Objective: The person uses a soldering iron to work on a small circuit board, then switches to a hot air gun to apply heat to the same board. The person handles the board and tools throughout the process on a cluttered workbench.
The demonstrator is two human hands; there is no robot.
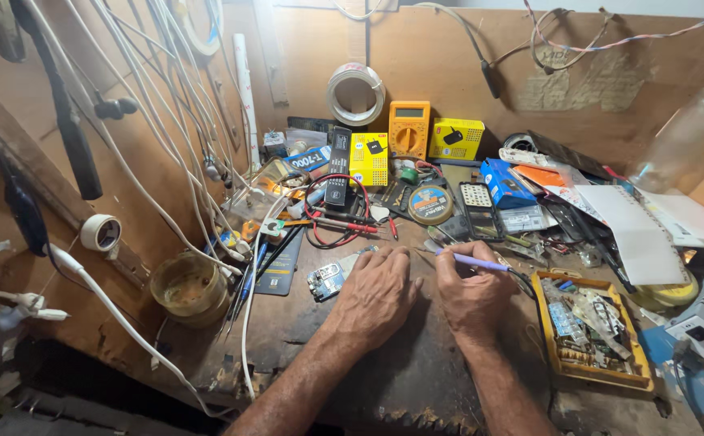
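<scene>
Centrally: right hand (471,292) gripping a purple-handled soldering iron (481,262), long axis pointing left, tip just before the left hand (378,292), which rests palm-down, loosely closed. Small circuit board (325,281) lies left; yellow parts tray (592,333) right.

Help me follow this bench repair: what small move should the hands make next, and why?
Probably bring the soldering iron tip down onto the spot beside the left hand. The right hand holds the iron like a pen, tip pointing left above the worn bench; what the left fingers press is hidden.
</scene>
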